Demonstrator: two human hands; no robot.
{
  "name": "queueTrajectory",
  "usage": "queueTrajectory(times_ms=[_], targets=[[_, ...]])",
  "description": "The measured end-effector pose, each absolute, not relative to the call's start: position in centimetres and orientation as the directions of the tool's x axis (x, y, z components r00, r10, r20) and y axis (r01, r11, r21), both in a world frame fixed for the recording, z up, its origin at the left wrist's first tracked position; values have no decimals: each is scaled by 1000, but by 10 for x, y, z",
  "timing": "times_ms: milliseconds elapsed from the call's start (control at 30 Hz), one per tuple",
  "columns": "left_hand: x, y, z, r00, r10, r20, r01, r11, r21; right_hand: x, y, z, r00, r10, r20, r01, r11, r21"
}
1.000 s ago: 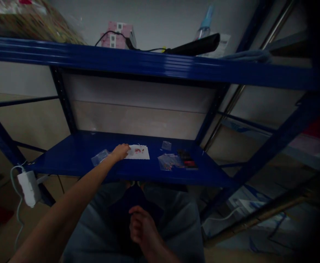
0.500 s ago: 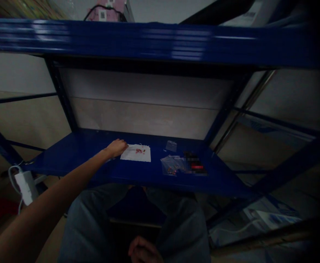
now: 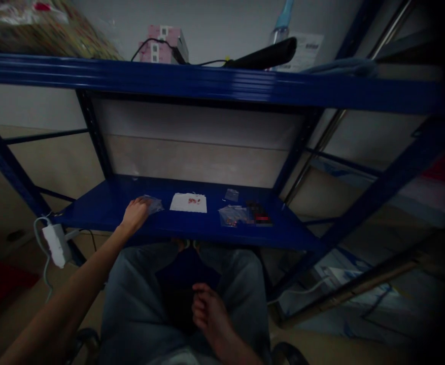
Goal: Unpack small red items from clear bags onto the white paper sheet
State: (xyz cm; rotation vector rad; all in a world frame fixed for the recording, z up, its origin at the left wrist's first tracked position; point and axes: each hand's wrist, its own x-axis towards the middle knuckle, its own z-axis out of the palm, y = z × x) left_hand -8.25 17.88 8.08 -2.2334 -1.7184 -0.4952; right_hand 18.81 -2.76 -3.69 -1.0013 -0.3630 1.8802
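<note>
The left hand [image 3: 136, 214] is right on a clear plastic bag [image 3: 154, 205], fingers draped over it, can't tell if they're pinching! The bag lies on the blue steel shelf [image 3: 100, 200], just left of a white paper sheet [image 3: 187, 203]. The right hand [image 3: 209, 306] curls loosely above the jeans [image 3: 138, 299], holding nothing visible.

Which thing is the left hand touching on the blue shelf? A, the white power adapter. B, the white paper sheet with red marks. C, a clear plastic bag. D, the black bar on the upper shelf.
C: the left hand lies on the clear plastic bag, to the left of the white paper sheet and apart from it.
</note>
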Motion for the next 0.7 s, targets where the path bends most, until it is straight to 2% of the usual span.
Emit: queueTrajectory(times_ms=[100,167,233,300,333,367,400,433,467,533,600,633,700], targets=[[-63,143,79,201,850,486,959,-272,78,187,-32,-41,-209,845,-493,-619,-504,-602],[-37,103,75,259,853,454,908,-375,187,191,-39,-44,-216,847,-485,-618,-503,-604],[-6,54,61,415,841,346,777,-526,346,200,-52,-48,-211,853,-478,-620,-495,-608],[23,2,39,522,815,250,592,-558,582,210,-67,-50,-184,856,-483,-626,-481,-614],[34,-22,26,529,821,214,486,-500,717,215,-75,-49,-158,859,-488,-626,-469,-623],[44,-43,14,487,858,163,370,-372,851,218,-82,-48,-124,865,-486,-620,-450,-643],[53,-61,2,417,905,84,231,-195,953,219,-88,-46,-83,879,-469,-608,-418,-675],[60,-76,-8,365,930,-40,78,12,997,218,-94,-42,-36,900,-434,-589,-370,-718],[66,-87,-17,360,918,-168,-104,219,970,215,-98,-38,3,922,-386,-558,-319,-766],[76,-100,-27,382,839,-386,-400,527,750,202,-105,-29,58,960,-275,-449,-221,-866],[84,-107,-31,389,773,-501,-580,628,519,184,-112,-21,79,986,-147,-249,-123,-961],[88,-110,-31,375,762,-528,-634,626,454,176,-116,-18,64,995,-78,-122,-70,-990],[92,-117,-30,325,758,-566,-683,602,414,163,-124,-16,-4,999,37,86,37,-996]])
